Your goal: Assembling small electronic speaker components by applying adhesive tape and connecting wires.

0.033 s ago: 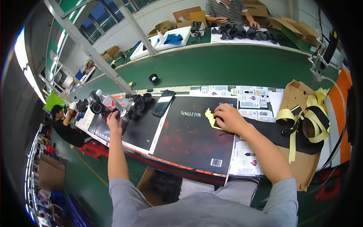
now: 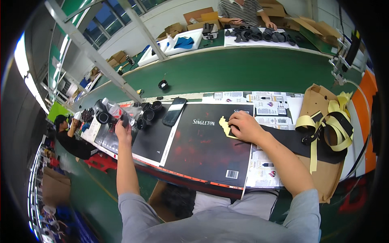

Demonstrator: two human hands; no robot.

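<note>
My left hand [image 2: 123, 131] reaches over the left of the table, fingers bent around a small dark piece [image 2: 128, 120] whose kind I cannot make out. Beside it are a clear plastic bottle [image 2: 112, 108] with a red and white label and several black cup-shaped parts [image 2: 149, 115]. My right hand [image 2: 243, 126] rests on a dark printed sheet [image 2: 202, 150], fingers curled down onto an irregular yellow piece [image 2: 224, 125] with something black under the fingertips. What exactly the fingers pinch is partly hidden.
A black phone [image 2: 175, 111] lies beside the cups. At right, loops of yellow tape [image 2: 342, 135] sit on a black strip and brown cardboard [image 2: 315, 101]. Across the green belt [image 2: 243, 67], a person [image 2: 239, 12] works behind several dark parts [image 2: 259, 34]. One round black part [image 2: 163, 84] stands nearer.
The left hand has shifted slightly, and the dark piece now shows more clearly at its fingertips. The bottle looks a little more tilted. My right hand keeps its place.
</note>
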